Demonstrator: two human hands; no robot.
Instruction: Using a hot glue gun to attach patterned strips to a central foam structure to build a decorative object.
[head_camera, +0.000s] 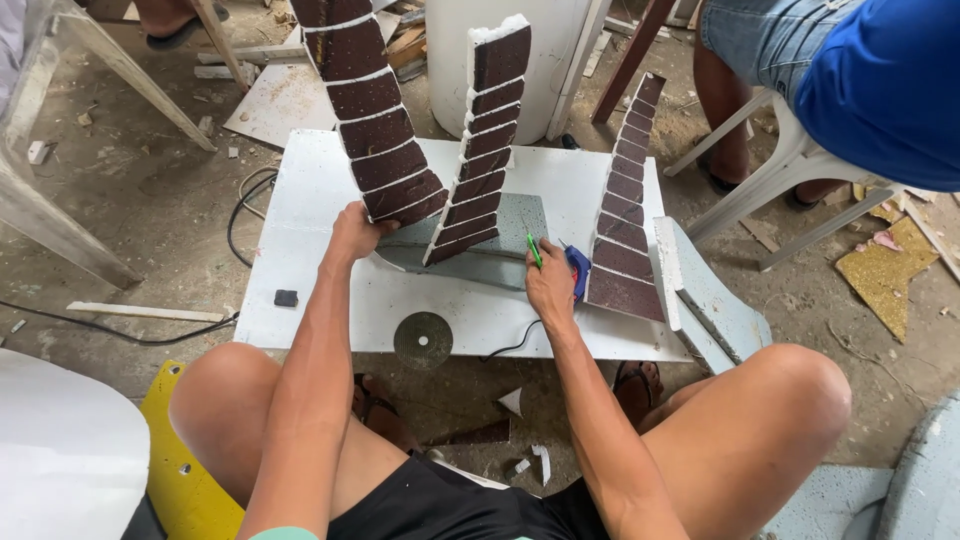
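- The left hand (355, 232) grips the lower end of a tall, tilted foam strip (368, 110), its face dark brown brick pattern with white joints and its edges jagged.
- That strip rises up and to the far left from a grey speckled base piece (520, 218), which lies flat on a white board (300, 240) on the dirt floor.
- A second brick-patterned strip (486, 140) stands on the same base, just right of the first, with a thick white foam edge showing.
- The right hand (550, 285) is closed around a blue glue gun (578, 270); a thin green stick (534, 250) shows at the fingers, though how it is held is hard to tell.
- A third brick strip (625, 210) stands just right of the right hand, narrowing toward the top, leaning against a grey-white foam offcut (705, 300).
- Near the person, a round grey cutting disc (423, 340) lies flat on the board, and a small black block (286, 297) sits at its left edge.
- Another person in a blue shirt (885, 80) sits on a white plastic chair (790, 165) at far right.
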